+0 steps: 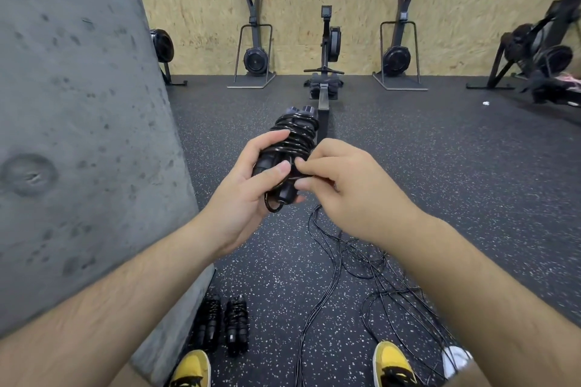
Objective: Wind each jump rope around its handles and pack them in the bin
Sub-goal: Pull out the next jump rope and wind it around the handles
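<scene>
No text, label, brand, number or sign can be read anywhere here: the small monitor (pixel 326 11) on the far rowing machine (pixel 323 72) is dark and too small to make out, and the yellow shoes (pixel 394 364) show no legible mark.

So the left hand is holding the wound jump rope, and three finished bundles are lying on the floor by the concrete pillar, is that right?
Not quite: the head view shows two finished bundles by the concrete pillar, not three. The left hand does hold the wound jump rope.
</scene>
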Motion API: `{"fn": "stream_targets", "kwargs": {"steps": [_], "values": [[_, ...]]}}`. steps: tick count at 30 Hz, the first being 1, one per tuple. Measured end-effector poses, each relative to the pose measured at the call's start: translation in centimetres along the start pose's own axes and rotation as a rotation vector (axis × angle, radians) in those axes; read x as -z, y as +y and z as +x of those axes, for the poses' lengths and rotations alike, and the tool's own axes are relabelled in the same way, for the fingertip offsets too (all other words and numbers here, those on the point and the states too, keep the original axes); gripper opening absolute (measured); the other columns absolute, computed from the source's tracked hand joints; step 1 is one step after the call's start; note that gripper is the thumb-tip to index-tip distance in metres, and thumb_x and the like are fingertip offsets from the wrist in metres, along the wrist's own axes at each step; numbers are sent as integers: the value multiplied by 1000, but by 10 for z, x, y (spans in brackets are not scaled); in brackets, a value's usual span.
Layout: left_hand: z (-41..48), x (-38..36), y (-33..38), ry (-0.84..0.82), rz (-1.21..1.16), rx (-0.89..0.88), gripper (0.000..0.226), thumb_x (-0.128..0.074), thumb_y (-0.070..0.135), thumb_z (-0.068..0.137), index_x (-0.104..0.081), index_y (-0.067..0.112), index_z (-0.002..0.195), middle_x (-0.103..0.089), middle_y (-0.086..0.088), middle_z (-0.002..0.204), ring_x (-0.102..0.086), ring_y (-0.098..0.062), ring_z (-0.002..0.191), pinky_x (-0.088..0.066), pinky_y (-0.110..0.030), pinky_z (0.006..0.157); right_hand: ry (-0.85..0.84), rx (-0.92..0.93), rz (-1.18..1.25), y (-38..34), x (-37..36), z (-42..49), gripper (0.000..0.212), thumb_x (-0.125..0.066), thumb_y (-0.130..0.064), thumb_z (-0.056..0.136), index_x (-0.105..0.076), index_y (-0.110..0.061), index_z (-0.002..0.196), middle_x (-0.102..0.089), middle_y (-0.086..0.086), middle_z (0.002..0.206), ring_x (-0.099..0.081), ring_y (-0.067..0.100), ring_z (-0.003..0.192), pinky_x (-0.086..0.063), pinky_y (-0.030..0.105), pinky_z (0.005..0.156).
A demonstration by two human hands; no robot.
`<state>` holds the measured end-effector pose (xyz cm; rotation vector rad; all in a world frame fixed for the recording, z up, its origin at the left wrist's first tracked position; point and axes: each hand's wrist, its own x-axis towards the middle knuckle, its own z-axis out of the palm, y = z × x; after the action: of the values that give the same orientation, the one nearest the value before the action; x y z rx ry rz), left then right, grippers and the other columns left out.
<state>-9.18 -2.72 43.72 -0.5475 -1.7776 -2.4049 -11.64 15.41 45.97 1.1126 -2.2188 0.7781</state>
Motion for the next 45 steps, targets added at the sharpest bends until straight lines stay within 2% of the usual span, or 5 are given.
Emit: {"fn": "stream_targets", "kwargs": {"steps": [10, 20, 27, 33, 45], "values": [[0, 0, 3, 36, -37, 27, 44, -52, 12, 98, -51, 26, 139, -65, -9, 133, -64, -32, 113, -58, -39, 87, 36, -14, 80, 1, -12, -8, 29, -68, -32, 92, -72, -11, 112, -54, -3, 98, -53, 4, 79, -37, 10, 72], [-3, -15, -4, 19, 28, 2, 38, -50, 24, 98, -48, 26, 136, -68, -1, 122, -69, -20, 99, -58, -35, 76, 324, -126, 4, -6, -25, -4, 27, -66, -20, 92, -63, -10, 67, -52, -1, 74, -48, 13, 62, -46, 35, 61], [-4, -25, -13, 78, 39, -71, 32, -53, 23, 95, -51, 20, 127, -70, -5, 118, -69, -20, 101, -57, -35, 77, 438, -309, 28, -8, -30, 1, 20, -69, -23, 89, -66, -13, 72, -53, -4, 74, -54, 17, 67, -49, 40, 65], [2, -17, -11, 209, 56, -48, 23, -51, 36, 97, -53, 20, 113, -65, -19, 119, -64, -27, 98, -53, -45, 80, 336, -229, 145, -12, -40, -1, 13, -66, -20, 92, -71, -11, 84, -51, -3, 83, -51, 11, 66, -49, 38, 66], [-1, -7, -12, 233, 154, -95, 12, -45, 23, 107, -49, 16, 98, -64, -11, 88, -63, -17, 70, -54, -32, 57, 334, -233, 12, -10, -52, 12, 26, -62, -24, 95, -49, -15, 76, -47, 1, 87, -54, 28, 63, -49, 45, 57]]}}
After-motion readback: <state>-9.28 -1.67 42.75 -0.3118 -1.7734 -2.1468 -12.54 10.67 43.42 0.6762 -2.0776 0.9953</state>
